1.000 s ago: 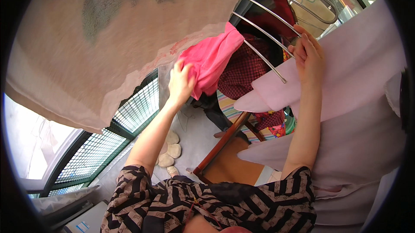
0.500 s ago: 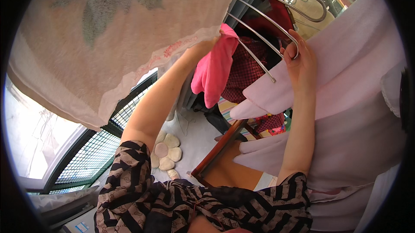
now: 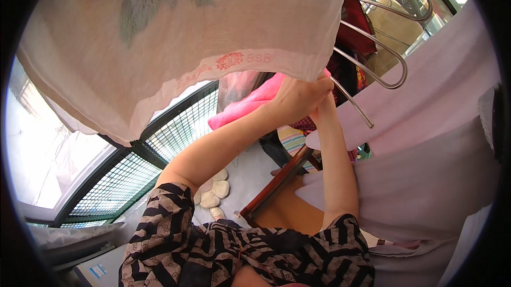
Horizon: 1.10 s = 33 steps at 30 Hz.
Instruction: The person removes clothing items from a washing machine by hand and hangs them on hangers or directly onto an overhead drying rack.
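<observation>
A bright pink cloth [image 3: 254, 101] hangs from my left hand [image 3: 298, 100], whose fingers are closed on it at the end of a metal rod [image 3: 352, 102]. Close against it, my right hand [image 3: 322, 107] reaches up to the same spot; its fingers are mostly hidden behind the left hand. The rod belongs to a rack of looped metal rods [image 3: 396, 58] that extends to the upper right. A large pale sheet [image 3: 175, 37] with a faded leaf print hangs above and in front, its lower edge reaching my left hand.
Pale pink and greyish fabric [image 3: 426, 143] drapes along the right side. Below stands a wooden-framed piece of furniture [image 3: 277, 183]. A flower-shaped mat [image 3: 213, 191] lies on the floor. To the left is a green mesh barrier [image 3: 114, 186] by a bright window.
My right hand has let go of a looped rod and moved left to meet my left hand. My left hand and the pink cloth have shifted right and lower. The view has shifted.
</observation>
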Available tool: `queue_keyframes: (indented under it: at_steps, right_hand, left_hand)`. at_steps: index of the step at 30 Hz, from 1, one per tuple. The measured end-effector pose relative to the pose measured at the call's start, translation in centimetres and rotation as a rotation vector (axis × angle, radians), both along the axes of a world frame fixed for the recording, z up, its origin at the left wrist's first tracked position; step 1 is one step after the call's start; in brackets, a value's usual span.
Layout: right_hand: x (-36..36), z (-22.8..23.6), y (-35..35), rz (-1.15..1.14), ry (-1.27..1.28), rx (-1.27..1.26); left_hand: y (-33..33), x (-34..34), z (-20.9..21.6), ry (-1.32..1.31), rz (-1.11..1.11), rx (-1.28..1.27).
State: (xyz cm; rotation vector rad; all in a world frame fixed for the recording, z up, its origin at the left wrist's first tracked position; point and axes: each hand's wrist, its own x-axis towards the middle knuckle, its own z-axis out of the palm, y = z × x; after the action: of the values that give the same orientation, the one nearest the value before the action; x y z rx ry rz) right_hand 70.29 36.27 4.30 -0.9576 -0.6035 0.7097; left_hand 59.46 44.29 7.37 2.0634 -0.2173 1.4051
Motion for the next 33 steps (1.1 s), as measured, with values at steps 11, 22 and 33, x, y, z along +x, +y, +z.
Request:
queue_keyframes:
  at_steps: [11,22,33]
  right_hand:
    - [1.1,1.7,-2.5,0.127,0.102,-0.023]
    - [0.4,3.4,-4.4,0.096,-0.081,-0.095]
    - [0.3,3.7,-6.1,-0.151,-0.084,-0.09]
  left_hand:
    - [10.1,6.5,-4.8,0.385,-0.28,-0.994]
    - [11.7,9.8,-4.1,0.659,-0.164,-0.837]
    - [13.2,8.9,-4.4,0.485,0.011,-0.877]
